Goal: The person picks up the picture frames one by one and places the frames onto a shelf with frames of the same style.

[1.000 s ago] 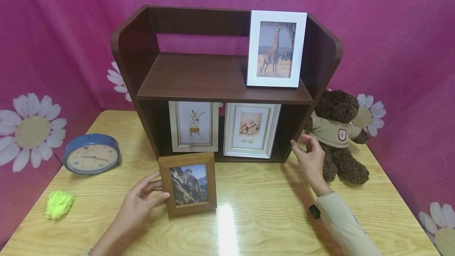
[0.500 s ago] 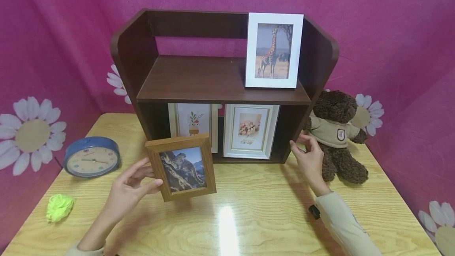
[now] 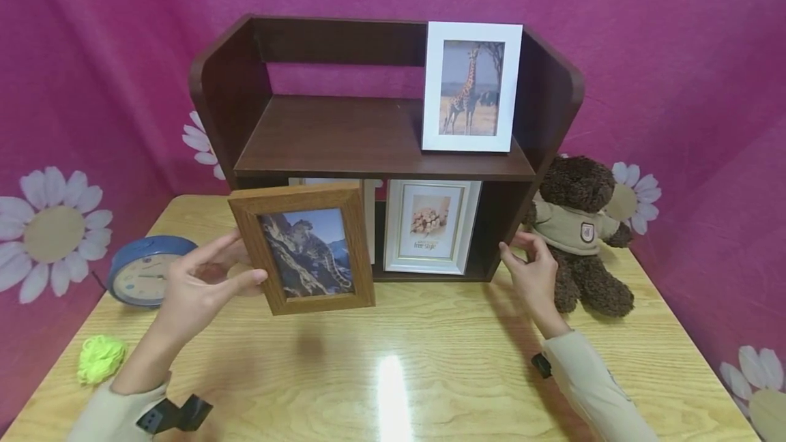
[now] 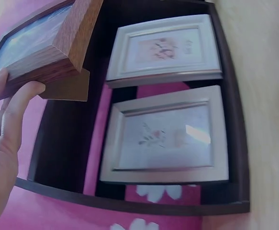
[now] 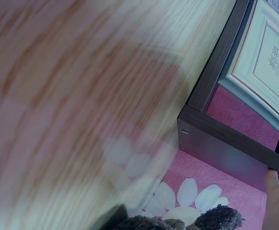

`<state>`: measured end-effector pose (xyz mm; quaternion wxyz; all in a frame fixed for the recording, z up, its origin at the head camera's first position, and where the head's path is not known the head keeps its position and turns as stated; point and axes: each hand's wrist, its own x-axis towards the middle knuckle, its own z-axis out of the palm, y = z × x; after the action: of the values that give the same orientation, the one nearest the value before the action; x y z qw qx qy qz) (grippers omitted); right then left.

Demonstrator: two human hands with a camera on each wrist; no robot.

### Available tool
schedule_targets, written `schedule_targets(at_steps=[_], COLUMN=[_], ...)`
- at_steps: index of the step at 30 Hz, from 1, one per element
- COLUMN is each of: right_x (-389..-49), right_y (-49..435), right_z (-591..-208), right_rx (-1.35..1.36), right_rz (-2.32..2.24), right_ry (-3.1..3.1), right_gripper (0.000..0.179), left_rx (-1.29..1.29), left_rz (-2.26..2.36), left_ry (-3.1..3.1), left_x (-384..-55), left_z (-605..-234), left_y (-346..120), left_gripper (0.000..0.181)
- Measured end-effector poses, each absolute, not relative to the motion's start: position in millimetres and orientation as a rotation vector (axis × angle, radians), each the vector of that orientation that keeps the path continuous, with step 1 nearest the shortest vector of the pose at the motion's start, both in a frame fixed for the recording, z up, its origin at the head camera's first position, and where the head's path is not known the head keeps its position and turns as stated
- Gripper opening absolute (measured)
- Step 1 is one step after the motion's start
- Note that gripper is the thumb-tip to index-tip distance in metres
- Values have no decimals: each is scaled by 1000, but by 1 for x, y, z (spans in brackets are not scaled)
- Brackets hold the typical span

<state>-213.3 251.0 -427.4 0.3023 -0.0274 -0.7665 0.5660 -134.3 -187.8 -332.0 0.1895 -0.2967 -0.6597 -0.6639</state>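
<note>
My left hand (image 3: 205, 282) pinches the left side of a brown wooden picture frame (image 3: 362, 258), thumb in front and fingers behind. It holds a photo of a spotted big cat on rocks. Raised over the table, the frame hides most of a pale plant-print frame (image 4: 165, 136) on the lower shelf; the left wrist view shows that print fully. My right hand (image 3: 533, 275) touches the right side panel of the dark brown shelf (image 3: 350, 135), thumb at its front edge. Beside the plant print stands a white "free style" frame (image 3: 432, 227).
A white giraffe frame (image 3: 471, 87) stands at the right of the upper shelf. A brown teddy bear (image 3: 580, 234) sits close to my right hand. Behind my left hand is a blue clock (image 3: 141, 278), with a neon yellow yarn bundle (image 3: 101, 359) nearer on the table (image 3: 467, 367).
My left hand has lifted the wooden frame off the table, moving it up and slightly left, over the plant print. The right hand stays at the shelf's side.
</note>
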Motion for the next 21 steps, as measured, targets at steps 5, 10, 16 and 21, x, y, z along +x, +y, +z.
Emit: schedule_targets(at_steps=[5,10,16,21], right_x=[-213,-208,-211,-214], right_y=[250,243,248,251], right_z=[-427,-416,-423,-429], right_rx=[-60,-43,-67,-76], right_rz=[1511,1532,1479,1459], right_ry=[-2015,-2001,-2034,-2035], right_gripper=[23,23,24,24], left_rx=[-822,-797,-793,-702], left_rz=[-1863,-1913,-2001,-2047], left_ry=[-1816,-1779,-1674,-1673], left_x=[-141,-148,-160,-172], left_z=[-317,-300,-275,-252], left_y=[-186,-186,-186,-183], left_gripper=[59,54,47,49])
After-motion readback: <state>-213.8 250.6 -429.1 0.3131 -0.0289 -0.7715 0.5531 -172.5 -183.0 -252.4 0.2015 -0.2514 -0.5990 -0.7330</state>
